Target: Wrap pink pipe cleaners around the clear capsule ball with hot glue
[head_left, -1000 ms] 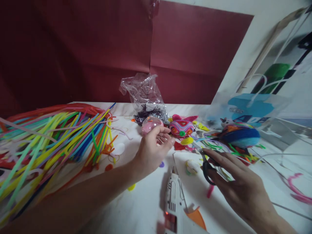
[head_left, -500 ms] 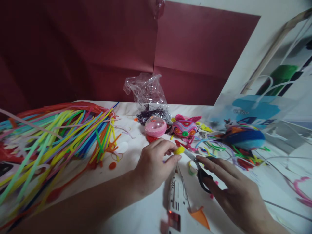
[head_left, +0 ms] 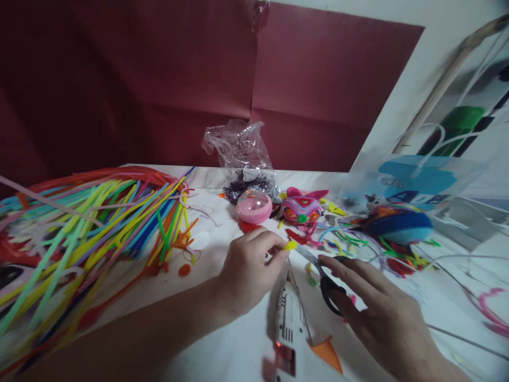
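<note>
Drew yellow piece (head_left: 290, 245) away from back edge of worktop (head_left: 238, 345), pinched in left hand (head_left: 252, 268); holding scissors (head_left: 326, 287) beside it in half-curled right hand (head_left: 382, 297).

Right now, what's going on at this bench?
A person's left hand pinches a small yellow piece at the fingertips. The right hand holds black-handled scissors, blades pointing toward that piece; whether they touch it is unclear. A white glue gun with a red light lies between the hands. Beyond them sit a pink ball with a clear top and a pink striped figure with a green nose.
</note>
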The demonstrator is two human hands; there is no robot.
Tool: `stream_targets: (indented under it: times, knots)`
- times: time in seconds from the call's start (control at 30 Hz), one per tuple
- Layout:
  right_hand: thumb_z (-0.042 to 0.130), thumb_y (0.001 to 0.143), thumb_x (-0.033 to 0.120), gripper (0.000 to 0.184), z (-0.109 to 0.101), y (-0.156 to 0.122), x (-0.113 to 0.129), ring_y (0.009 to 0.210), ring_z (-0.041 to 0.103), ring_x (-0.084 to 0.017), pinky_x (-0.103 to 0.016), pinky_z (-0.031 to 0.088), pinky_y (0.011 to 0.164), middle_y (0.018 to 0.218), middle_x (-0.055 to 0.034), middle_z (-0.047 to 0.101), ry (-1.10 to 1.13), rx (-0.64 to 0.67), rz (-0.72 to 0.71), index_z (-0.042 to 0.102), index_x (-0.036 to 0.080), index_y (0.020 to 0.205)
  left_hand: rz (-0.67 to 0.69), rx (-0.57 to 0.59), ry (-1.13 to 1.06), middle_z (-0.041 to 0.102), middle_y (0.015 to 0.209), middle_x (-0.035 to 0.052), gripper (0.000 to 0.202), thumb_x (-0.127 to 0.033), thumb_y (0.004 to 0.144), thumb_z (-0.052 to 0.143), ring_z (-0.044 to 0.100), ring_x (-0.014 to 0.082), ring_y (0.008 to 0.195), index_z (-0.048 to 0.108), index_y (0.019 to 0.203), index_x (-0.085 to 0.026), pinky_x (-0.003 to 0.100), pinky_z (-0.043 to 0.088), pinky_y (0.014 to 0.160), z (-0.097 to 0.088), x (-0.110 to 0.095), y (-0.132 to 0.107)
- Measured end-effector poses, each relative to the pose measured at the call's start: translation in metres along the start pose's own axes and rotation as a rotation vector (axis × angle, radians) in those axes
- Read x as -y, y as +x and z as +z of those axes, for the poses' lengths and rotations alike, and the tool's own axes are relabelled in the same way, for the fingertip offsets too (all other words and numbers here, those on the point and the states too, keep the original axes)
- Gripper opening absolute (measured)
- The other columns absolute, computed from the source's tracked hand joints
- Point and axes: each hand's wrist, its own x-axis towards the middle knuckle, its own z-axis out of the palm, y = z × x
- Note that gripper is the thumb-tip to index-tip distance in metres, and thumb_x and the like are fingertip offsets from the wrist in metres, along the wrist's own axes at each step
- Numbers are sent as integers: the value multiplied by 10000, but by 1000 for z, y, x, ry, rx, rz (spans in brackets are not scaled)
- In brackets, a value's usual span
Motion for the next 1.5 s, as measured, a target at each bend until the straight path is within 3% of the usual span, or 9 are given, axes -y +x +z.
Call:
stream_targets:
  times: [0.4, 0.63, 0.77, 0.9, 1.03, 1.13, 1.3, 1.5]
  knots:
    - [320, 926, 180, 350, -1, 1, 10, 819, 521, -195, -245, 412, 574, 1067, -31, 471, -81, 27, -12, 456, 183, 1248, 103, -28, 155, 597, 599, 10, 127, -61, 757, 568, 547, 120, 556, 568, 650, -130, 226, 390, 521, 1, 4, -2]
    - [307, 942, 243, 341, 2, -5, 13, 830, 517, -186, -234, 390, 528, 1075, -4, 468, -103, 50, 75, 470, 222, 1241, 117, 6, 178, 597, 602, 41, 153, -93, 774, 525, 547, 152, 576, 578, 635, -127, 264, 365, 540, 2, 5, -4]
    - [298, 967, 295, 310, -2, -1, 15, 802, 516, -201, -235, 388, 511, 1050, -27, 463, -121, 78, 43, 471, 189, 1201, -25, 2, 80, 580, 580, 25, 163, -120, 738, 526, 524, 143, 573, 553, 581, -155, 266, 354, 555, 0, 6, -2]
    - [286, 980, 295, 308, -4, -2, 11, 799, 526, -194, -215, 385, 476, 1039, -20, 467, -168, 91, 40, 471, 198, 1206, -295, -31, -113, 581, 589, 5, 101, -135, 698, 548, 529, 122, 564, 542, 603, -166, 247, 395, 562, -2, 8, 7]
    - [274, 998, 351, 329, -4, -6, -6, 762, 545, -171, -181, 379, 426, 1052, 1, 473, -227, 101, 74, 456, 229, 1244, -598, -38, -381, 573, 543, -11, 103, -225, 709, 580, 525, 101, 478, 529, 647, -161, 213, 422, 466, -4, 10, 19]
    - [285, 977, 400, 337, -3, -6, -26, 681, 555, -190, -147, 299, 397, 987, 6, 508, -281, 142, 146, 455, 247, 1224, -758, -42, -543, 572, 517, -17, 124, -252, 689, 608, 519, 84, 450, 544, 665, -149, 191, 418, 435, -8, 7, 23]
    - [328, 821, 487, 403, 0, -11, -55, 531, 531, -236, -112, 145, 384, 745, -33, 528, -279, 299, 346, 552, 184, 965, -918, -37, -718, 583, 532, -21, 142, -245, 635, 653, 518, 60, 449, 557, 629, -140, 167, 406, 434, -10, 1, 22]
    - [405, 769, 484, 395, -10, -22, -85, 444, 494, -228, -133, 163, 334, 667, -42, 516, -220, 500, 473, 620, 188, 917, -1001, -38, -813, 607, 550, -16, 125, -198, 624, 664, 527, 58, 459, 557, 612, -134, 176, 410, 459, -12, -1, 23]
